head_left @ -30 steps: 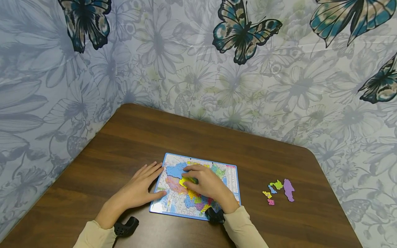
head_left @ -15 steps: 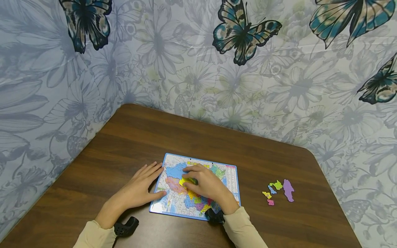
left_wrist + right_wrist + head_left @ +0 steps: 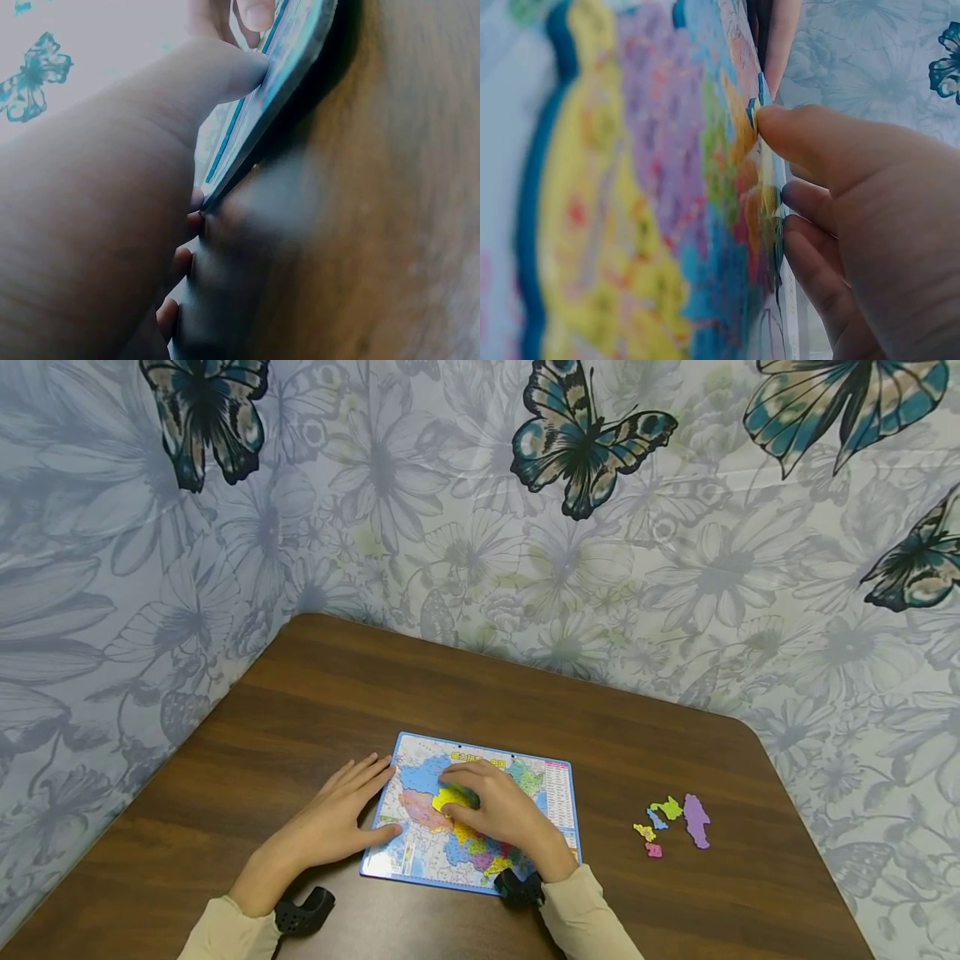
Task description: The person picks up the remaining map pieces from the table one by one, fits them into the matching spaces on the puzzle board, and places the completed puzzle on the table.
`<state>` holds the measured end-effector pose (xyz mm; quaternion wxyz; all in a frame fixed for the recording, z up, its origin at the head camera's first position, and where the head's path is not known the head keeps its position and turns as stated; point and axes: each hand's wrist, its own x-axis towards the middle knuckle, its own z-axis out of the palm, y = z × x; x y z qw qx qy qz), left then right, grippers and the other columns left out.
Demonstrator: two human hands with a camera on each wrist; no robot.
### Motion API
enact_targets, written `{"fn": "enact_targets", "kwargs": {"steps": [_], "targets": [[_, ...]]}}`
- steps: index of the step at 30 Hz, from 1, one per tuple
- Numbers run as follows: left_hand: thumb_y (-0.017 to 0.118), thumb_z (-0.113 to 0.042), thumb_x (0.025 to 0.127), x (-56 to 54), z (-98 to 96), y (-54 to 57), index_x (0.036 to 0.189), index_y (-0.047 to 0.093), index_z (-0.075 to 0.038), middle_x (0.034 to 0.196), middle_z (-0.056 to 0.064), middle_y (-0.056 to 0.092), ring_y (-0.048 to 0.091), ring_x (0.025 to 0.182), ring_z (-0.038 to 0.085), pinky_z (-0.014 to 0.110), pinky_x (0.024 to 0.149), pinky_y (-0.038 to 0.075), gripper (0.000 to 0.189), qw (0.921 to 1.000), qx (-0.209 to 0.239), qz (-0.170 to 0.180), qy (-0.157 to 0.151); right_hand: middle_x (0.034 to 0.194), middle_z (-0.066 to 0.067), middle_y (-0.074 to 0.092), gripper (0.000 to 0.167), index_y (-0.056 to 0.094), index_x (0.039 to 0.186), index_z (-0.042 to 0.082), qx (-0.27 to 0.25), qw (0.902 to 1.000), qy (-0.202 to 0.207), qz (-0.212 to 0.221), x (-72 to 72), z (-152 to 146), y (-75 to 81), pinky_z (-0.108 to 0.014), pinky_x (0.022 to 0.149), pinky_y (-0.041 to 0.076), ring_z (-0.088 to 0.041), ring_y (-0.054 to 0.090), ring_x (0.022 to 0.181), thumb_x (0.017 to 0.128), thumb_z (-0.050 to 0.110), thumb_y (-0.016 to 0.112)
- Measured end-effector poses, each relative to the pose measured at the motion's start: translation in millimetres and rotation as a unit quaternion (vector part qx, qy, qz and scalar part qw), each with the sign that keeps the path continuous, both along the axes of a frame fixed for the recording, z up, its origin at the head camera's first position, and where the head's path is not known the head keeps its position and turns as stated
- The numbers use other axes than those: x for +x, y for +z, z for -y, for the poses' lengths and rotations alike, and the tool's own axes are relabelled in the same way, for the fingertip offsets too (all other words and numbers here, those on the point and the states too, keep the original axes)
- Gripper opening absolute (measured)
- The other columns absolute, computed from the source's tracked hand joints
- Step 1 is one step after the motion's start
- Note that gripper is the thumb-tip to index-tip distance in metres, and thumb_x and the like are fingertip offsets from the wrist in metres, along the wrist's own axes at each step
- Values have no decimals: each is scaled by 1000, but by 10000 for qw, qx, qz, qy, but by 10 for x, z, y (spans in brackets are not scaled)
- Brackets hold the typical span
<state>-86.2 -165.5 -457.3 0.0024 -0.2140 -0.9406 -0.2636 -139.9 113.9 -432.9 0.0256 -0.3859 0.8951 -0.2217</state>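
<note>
A map puzzle board (image 3: 384,858) with a blue border lies flat on the table, covered in coloured map pieces. My left hand (image 3: 330,818) rests at its left edge, fingers extended, with the thumb (image 3: 244,75) on the board's face in the left wrist view. Over the middle of the map, my right hand (image 3: 502,806) bends its fingers loosely. Its thumb (image 3: 780,131) and fingertips touch the map surface, spread apart around a yellow piece (image 3: 447,799). The palm hides part of the map, and whether any piece is lifted is unclear.
Right of the board lie several loose pieces: a purple piece (image 3: 696,821), a green piece (image 3: 671,808), a blue piece (image 3: 657,819), a yellow piece (image 3: 645,832) and a pink piece (image 3: 654,851). The brown table (image 3: 352,672) meets a flowered wall covering (image 3: 465,560) behind.
My right fingers have shifted very slightly, and a little more of the yellow area between them shows. The left hand and the loose pieces stay where they were.
</note>
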Motion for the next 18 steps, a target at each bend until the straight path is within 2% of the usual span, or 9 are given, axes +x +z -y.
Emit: {"fn": "enact_targets", "kwargs": {"steps": [4,11,18], "targets": [[73,-56,90,0,1,-5,154,47,-2,164,15,38,28,155,39,61,125,19,88,10000,13,4,-2,137,-2,67,40,70,132,14,-310,9994,-116,49,10,-28,-19,-43,112,49,-21,60,132,96,30,75],[72,-58,90,14,4,5,154,47,-3,164,15,38,29,154,39,61,125,19,88,10000,40,18,38,134,-3,69,39,71,131,11,-750,9965,-304,-199,43,-84,-16,-44,107,53,-23,62,129,95,25,77],[73,-56,89,16,-11,22,154,47,-3,164,15,39,29,154,39,61,125,19,88,10000,56,56,41,134,-2,69,39,71,130,12,-937,9917,-851,-223,127,-170,26,-44,101,57,-22,63,127,94,25,78]]}}
